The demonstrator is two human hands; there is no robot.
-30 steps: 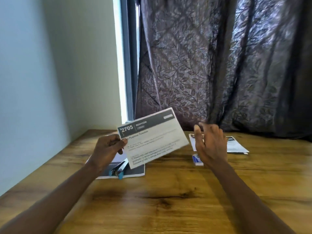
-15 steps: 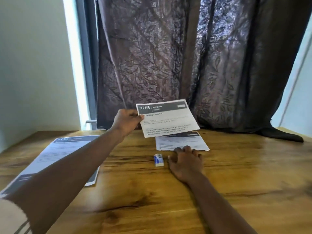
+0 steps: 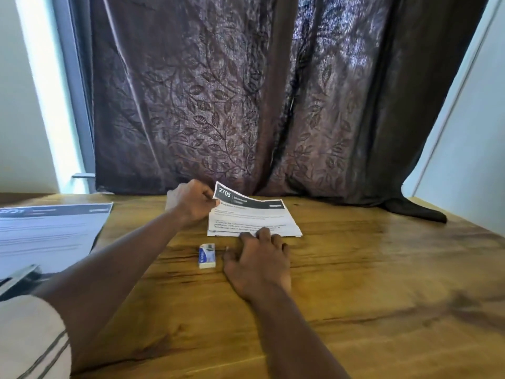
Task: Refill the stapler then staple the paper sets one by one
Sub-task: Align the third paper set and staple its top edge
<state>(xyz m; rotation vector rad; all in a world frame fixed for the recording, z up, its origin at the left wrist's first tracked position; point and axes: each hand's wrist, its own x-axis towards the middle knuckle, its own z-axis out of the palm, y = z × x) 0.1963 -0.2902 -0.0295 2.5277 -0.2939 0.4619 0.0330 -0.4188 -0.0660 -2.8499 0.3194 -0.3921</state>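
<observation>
A paper set headed "2705" (image 3: 252, 217) lies on another sheet at the far middle of the wooden table (image 3: 355, 283). My left hand (image 3: 191, 202) pinches its top left corner, which is lifted a little. My right hand (image 3: 258, 265) lies flat on the table, fingertips pressing the near edge of the papers. A small white and blue staple box (image 3: 207, 255) sits just left of my right hand. A dark object at the far left edge (image 3: 16, 280), resting on a second paper pile (image 3: 46, 233), may be the stapler; it is blurred and cut off.
A dark patterned curtain (image 3: 246, 105) hangs right behind the table's back edge, its hem spilling onto the table at the right (image 3: 415, 210). A window frame (image 3: 79, 119) and pale walls flank it.
My left hand has carried the "2705" sheet from the left side to the right and lowered it onto the sheet at the back. My right hand has come down flat onto the table.
</observation>
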